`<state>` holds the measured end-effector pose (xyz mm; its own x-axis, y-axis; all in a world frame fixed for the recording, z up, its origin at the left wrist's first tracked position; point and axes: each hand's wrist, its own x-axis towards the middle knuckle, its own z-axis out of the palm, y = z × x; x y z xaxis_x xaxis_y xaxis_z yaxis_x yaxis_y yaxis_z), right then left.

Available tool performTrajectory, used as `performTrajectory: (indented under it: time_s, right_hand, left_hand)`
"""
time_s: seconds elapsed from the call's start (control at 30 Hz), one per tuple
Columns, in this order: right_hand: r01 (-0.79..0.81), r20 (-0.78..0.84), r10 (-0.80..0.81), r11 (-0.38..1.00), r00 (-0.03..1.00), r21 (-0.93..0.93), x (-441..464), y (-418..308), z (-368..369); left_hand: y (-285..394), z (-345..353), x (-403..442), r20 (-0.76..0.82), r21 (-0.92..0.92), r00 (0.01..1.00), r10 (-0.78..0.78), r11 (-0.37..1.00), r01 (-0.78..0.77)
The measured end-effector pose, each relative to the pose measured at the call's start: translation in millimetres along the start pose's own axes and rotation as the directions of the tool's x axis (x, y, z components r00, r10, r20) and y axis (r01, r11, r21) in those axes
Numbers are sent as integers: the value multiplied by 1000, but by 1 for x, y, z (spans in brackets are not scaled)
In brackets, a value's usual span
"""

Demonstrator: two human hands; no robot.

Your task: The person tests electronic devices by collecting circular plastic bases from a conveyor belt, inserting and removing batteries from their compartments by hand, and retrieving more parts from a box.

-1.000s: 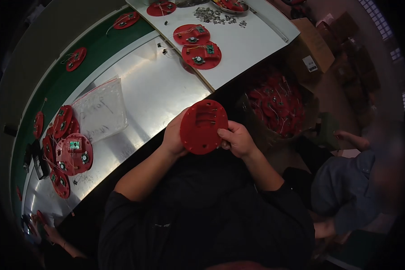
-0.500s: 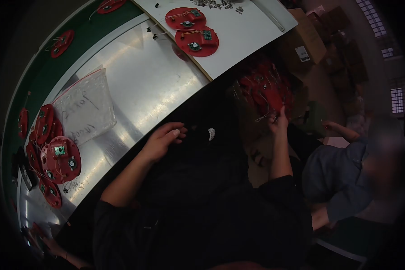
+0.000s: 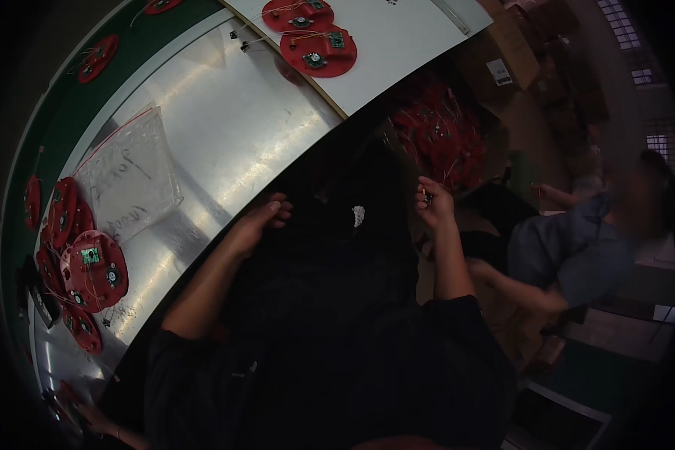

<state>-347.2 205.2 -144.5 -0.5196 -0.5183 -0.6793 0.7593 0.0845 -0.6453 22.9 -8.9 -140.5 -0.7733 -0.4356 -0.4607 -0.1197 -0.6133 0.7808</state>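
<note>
metal tabletop point(image 3: 240, 131) is part-covered by red discs point(image 3: 94, 281); with none held any longer, the left hand point(image 3: 256, 223) is freed, fingers loosely curled; a small dark item point(image 3: 427, 197) is pinched by the right hand point(image 3: 439, 206), near heaped red parts point(image 3: 439, 142).

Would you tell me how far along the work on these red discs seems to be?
The pile beside the bench may be done, since red discs with wires are heaped there. The right hand pinches a small dark thing; the left hand looks empty. The wired discs lying on the bench are probably left, though which steps remain is unclear.
</note>
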Motion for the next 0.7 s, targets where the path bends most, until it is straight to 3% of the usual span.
performTrajectory:
  time_s: [0.23, 0.33, 0.57, 0.7]
  right_hand:
    - [102, -77, -114, 985, 990, -142, -21, -6, 4]
    - [103, -42, -108, 987, 993, -121, -17, 0, 7]
    - [100, -23, -111, 952, 994, -289, 5, 16, 16]
    - [92, -8, -96, 966, 995, -241, 30, 28, -9]
  left_hand:
    - [-19, -14, 20, -69, -67, 997, -46, 997, 41]
    - [-22, -16, 20, -100, -62, 990, -103, 993, 97]
    - [-27, -13, 29, -111, 59, 986, -124, 990, 131]
    - [-17, 8, 37, -188, 79, 967, -171, 979, 188]
